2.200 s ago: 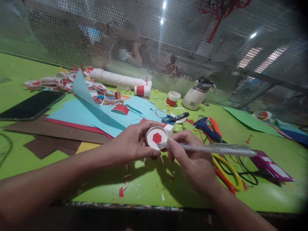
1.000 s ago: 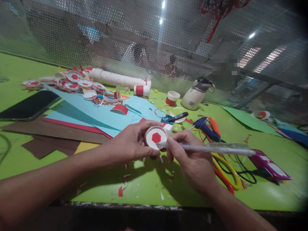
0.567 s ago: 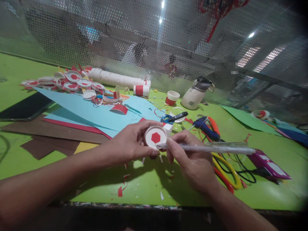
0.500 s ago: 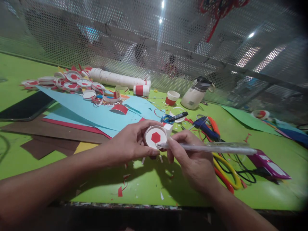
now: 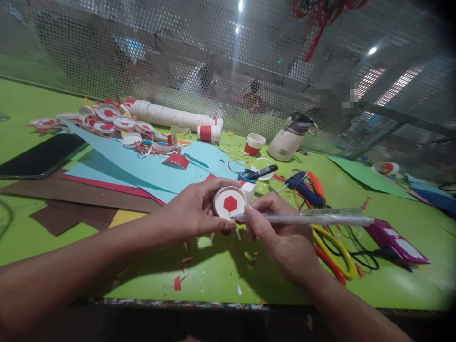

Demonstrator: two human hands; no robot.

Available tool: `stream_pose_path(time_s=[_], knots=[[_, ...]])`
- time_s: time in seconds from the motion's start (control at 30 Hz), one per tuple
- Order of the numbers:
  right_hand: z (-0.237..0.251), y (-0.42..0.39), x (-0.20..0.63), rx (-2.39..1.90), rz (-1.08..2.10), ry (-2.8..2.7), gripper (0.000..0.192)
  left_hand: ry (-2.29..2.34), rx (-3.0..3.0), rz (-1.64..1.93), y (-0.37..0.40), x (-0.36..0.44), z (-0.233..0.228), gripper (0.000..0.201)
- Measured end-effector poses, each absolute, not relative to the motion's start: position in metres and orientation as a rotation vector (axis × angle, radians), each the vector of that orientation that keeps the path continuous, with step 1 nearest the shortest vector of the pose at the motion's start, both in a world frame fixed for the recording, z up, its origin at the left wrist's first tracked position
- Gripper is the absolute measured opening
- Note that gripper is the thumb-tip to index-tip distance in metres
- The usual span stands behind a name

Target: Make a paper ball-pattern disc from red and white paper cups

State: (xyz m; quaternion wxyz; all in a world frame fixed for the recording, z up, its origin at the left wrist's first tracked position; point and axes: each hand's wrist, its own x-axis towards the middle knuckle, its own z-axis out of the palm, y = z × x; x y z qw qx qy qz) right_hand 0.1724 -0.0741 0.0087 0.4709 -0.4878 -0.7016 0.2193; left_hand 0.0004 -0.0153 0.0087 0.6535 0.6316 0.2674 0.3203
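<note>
My left hand is closed around the side of a small white paper cup, whose round base faces me with a red hexagon in its middle. My right hand grips a clear-barrelled pen, which lies nearly level and points left. The pen's tip touches or nearly touches the white base just below the hexagon; a short dark line runs there. Behind the cup are a roll of tape and a black marker. Paper scraps lie under my hands.
Blue paper sheets, a phone and a pile of decorated cup pieces lie left. At the back stand a red-banded cup and a bottle. Scissors, a blue-orange tool and a purple device lie right.
The pen and my right hand have shifted slightly left, with the tip still at the lower part of the cup's base. My left hand keeps its hold on the cup.
</note>
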Motion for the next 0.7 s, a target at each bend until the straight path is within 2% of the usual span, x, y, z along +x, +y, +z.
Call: stream_pose_path(time_s=[0.7], knots=[[0.0113, -0.0748, 0.1717, -1.229, 0.521, -1.715, 0.016, 0.584, 1.421, 0.734, -0.0158, 0.0002, 0.0089, 0.057]])
